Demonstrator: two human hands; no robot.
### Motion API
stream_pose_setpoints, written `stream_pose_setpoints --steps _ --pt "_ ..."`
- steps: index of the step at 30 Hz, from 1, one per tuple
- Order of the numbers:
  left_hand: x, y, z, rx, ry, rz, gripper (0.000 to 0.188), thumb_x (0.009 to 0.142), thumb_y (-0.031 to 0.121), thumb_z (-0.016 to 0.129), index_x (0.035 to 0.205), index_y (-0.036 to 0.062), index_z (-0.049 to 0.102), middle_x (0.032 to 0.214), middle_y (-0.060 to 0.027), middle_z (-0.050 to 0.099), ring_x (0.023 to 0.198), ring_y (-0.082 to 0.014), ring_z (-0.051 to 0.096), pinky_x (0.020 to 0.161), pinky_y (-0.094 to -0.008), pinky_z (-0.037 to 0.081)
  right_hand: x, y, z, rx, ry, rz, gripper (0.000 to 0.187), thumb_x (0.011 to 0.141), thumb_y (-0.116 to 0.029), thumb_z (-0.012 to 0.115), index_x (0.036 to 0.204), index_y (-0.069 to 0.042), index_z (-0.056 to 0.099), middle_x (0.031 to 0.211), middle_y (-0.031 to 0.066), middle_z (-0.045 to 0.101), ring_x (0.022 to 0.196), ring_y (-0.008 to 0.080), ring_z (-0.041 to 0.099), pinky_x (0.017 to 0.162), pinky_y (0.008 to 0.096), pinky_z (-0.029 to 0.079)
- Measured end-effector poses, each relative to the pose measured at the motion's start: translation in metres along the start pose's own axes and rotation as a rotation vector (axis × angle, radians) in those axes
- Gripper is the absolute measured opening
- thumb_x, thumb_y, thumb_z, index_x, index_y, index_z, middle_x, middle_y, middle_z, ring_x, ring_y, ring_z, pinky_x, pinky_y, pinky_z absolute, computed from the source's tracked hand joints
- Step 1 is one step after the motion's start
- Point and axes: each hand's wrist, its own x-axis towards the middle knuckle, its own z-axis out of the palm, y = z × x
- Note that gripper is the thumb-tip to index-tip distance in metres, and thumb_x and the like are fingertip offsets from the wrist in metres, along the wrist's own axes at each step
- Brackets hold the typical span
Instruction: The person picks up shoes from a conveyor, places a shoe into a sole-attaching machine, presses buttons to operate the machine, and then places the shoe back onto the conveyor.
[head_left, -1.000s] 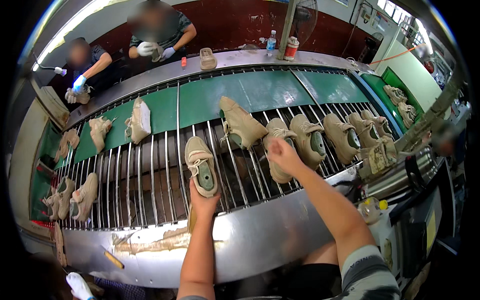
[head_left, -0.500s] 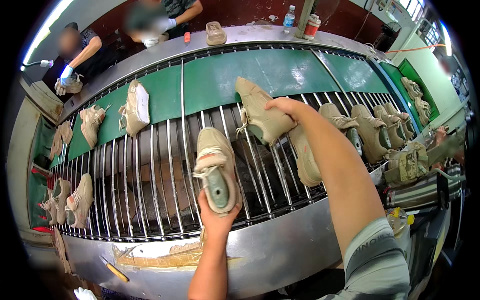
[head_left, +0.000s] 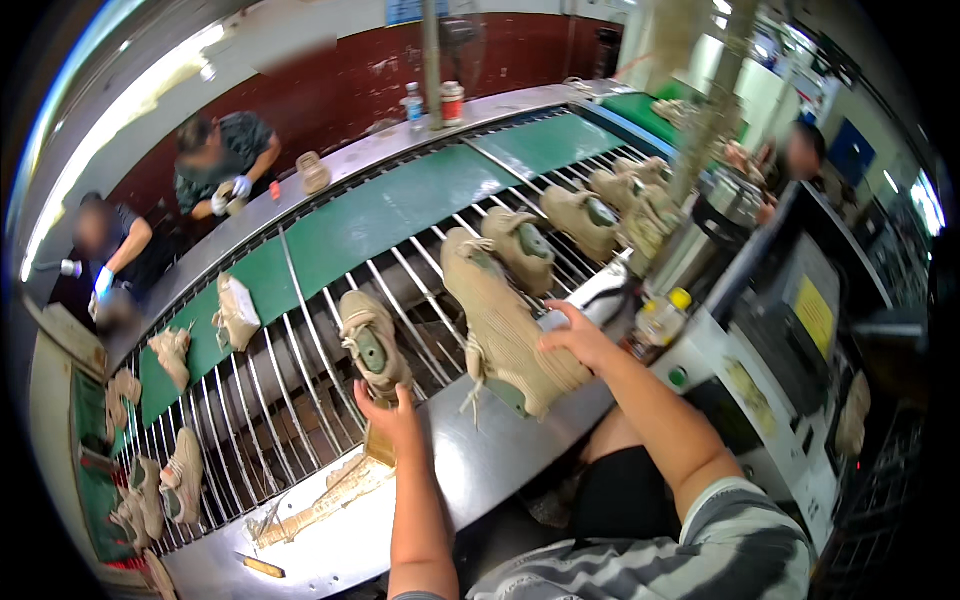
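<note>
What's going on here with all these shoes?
Someone with bare hands grips a beige shoe in the right hand. Their left hand is open at the heel of a second beige shoe, which is on a rack of metal rods; whether they touch is unclear. More shoes sit along the rack and on a green sheet. Across it, a gloved co-worker is busy too.

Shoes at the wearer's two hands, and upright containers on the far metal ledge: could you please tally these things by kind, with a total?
Tan shoes: 2 (one in the right hand, one by the left hand)
Clear bottle: 1
Red-and-white container: 1
Total: 4
</note>
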Motion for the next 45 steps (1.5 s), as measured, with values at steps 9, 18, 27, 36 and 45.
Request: stream_pose_setpoints --steps 9,18,27,36,45 --pt "-0.213 0.061 0.047 0.050 -0.746 0.031 0.058 0.082 0.018 0.069 0.130 -0.0020 0.045 0.125 -0.0197 0.053 0.118 -0.0325 0.050 0.102 -0.0404 0.038 -0.121 0.187 -0.098 0.025 0.321 0.001 0.064 0.077 -0.039 0.073 0.128 -0.004 0.057 0.110 0.0151 0.066 0.096 0.0235 0.064 0.086 0.0346 0.050" --pt "-0.239 0.041 0.054 0.128 -0.736 0.165 0.056 0.080 0.012 0.067 0.129 -0.0048 0.046 0.123 -0.0212 0.053 0.115 -0.0333 0.051 0.100 -0.0395 0.039 -0.326 0.123 -0.198 -0.573 0.963 -0.687 0.017 0.074 -0.008 0.068 0.090 -0.005 0.065 0.092 0.0128 0.067 0.089 0.0279 0.066 0.080 0.0362 0.051" --pt "-0.265 0.061 0.010 0.160 -0.679 0.301 0.047 0.080 0.003 0.061 0.125 -0.0020 0.047 0.121 -0.0153 0.052 0.104 -0.0291 0.054 0.094 -0.0381 0.040 -0.528 0.127 -0.511 -0.991 1.873 0.504 0.073 0.066 -0.040 0.073 0.127 -0.006 0.053 0.121 0.0229 0.058 0.115 0.0346 0.054 0.094 0.0432 0.044" --pt "-0.271 0.115 0.037 -0.165 -1.140 -0.100 0.008 0.089 0.007 0.061 0.095 0.0022 0.062 0.083 -0.0019 0.063 0.076 -0.0089 0.058 0.068 -0.0241 0.046 -0.521 0.115 -0.471 -0.672 1.791 0.654 0.078 0.069 -0.058 0.065 0.130 -0.011 0.055 0.125 0.0205 0.059 0.117 0.0379 0.055 0.095 0.0490 0.044" --pt "-0.271 0.143 0.033 -0.258 -1.439 -0.274 0.011 0.091 0.008 0.060 0.102 0.0035 0.061 0.089 0.0004 0.063 0.085 -0.0090 0.058 0.077 -0.0247 0.047 -0.573 0.244 -0.445 -0.623 2.014 -0.179 0.072 0.076 -0.039 0.075 0.127 0.005 0.050 0.126 0.0197 0.057 0.112 0.0360 0.056 0.096 0.0469 0.044"
